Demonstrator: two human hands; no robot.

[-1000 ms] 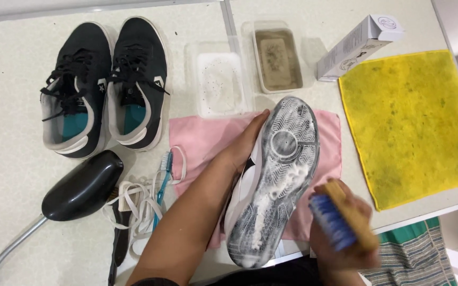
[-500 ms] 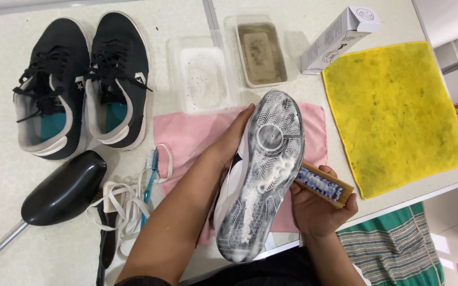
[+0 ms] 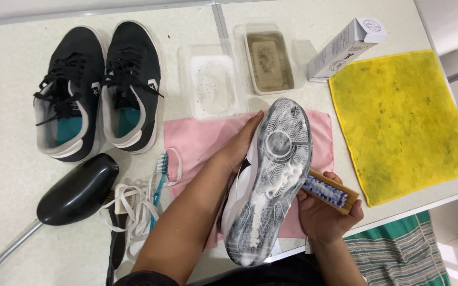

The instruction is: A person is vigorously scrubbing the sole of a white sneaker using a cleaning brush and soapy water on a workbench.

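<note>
Head view looks down on a pale bench. Largest, a yellow square cloth lies flat at the right edge, a pink cloth near the front edge, seemingly to catch drips. Over it the left hand grips a white sneaker sole-up, foam exposed; the right hand, fingers closed, holds a wooden brush against the sole. Behind, two clear plastic tubs: one holds whitish suds, the other murky brown water.
</note>
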